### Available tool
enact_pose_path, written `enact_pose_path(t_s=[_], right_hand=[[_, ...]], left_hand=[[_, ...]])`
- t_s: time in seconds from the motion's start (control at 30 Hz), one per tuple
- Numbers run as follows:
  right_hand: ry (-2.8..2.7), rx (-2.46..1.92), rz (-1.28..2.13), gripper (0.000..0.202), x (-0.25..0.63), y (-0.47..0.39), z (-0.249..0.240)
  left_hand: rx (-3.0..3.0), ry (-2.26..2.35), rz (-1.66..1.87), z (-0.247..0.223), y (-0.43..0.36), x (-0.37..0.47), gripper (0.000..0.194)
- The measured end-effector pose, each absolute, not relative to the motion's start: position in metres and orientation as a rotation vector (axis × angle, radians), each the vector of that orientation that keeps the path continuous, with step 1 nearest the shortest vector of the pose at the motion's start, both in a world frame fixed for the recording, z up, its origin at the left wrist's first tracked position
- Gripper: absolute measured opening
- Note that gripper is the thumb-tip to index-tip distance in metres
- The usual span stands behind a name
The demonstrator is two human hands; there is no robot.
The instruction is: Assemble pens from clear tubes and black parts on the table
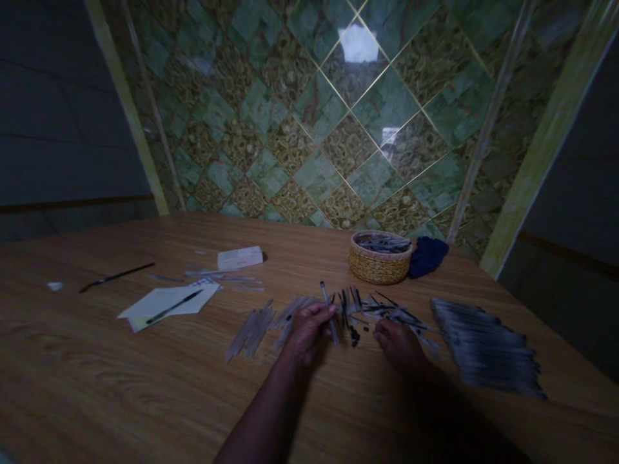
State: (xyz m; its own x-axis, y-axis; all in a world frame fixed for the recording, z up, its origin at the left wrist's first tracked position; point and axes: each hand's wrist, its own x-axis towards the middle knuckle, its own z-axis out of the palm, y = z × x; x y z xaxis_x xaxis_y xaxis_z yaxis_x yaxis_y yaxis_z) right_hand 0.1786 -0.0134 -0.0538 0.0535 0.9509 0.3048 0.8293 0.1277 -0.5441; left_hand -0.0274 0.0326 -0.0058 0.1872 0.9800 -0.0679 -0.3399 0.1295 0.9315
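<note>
My left hand (308,327) is closed on a clear pen barrel (323,291), held upright and slightly tilted between thumb and fingers. To its right, my right hand (397,343) is low over the table with its fingers pinched together; whatever may be in them is too small to make out. Between the hands lie small black pen plugs (355,336) and dark thin pen parts (344,306). Loose pen parts (394,310) are scattered just beyond my right hand. Clear empty-looking barrels (251,330) lie in bundles left of my left hand.
A woven basket (380,267) full of pens stands at the back, beside a dark blue cloth (428,256). Rows of pens (488,348) lie at right. Leftward are a white box (240,258), paper (169,301) with a black pen (174,307), and a thin black stick (116,277).
</note>
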Motion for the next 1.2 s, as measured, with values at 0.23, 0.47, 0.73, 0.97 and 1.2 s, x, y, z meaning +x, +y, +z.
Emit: enact_pose_path(t_s=[0.23, 0.47, 0.73, 0.97, 1.2], right_hand=[[-1.663, -1.905, 0.010, 0.020, 0.199, -0.009, -0.056], [-1.687, -1.989, -0.079, 0.021, 0.201, -0.012, -0.052], [-1.779, -2.085, -0.196, 0.025, 0.205, -0.013, -0.045], [-1.977, -2.225, -0.268, 0.027, 0.194, -0.014, -0.042], [-1.979, -2.243, -0.212, 0.025, 0.197, -0.012, -0.043]], left_hand=[[0.951, 0.849, 1.207, -0.008, 0.038, -0.031, 0.027], [0.984, 0.843, 1.230, -0.012, 0.044, -0.033, 0.028], [0.958, 0.833, 1.218, -0.009, 0.040, -0.030, 0.026], [0.995, 0.842, 1.202, -0.008, 0.036, -0.027, 0.025], [0.991, 0.841, 1.189, -0.012, 0.037, -0.027, 0.023]])
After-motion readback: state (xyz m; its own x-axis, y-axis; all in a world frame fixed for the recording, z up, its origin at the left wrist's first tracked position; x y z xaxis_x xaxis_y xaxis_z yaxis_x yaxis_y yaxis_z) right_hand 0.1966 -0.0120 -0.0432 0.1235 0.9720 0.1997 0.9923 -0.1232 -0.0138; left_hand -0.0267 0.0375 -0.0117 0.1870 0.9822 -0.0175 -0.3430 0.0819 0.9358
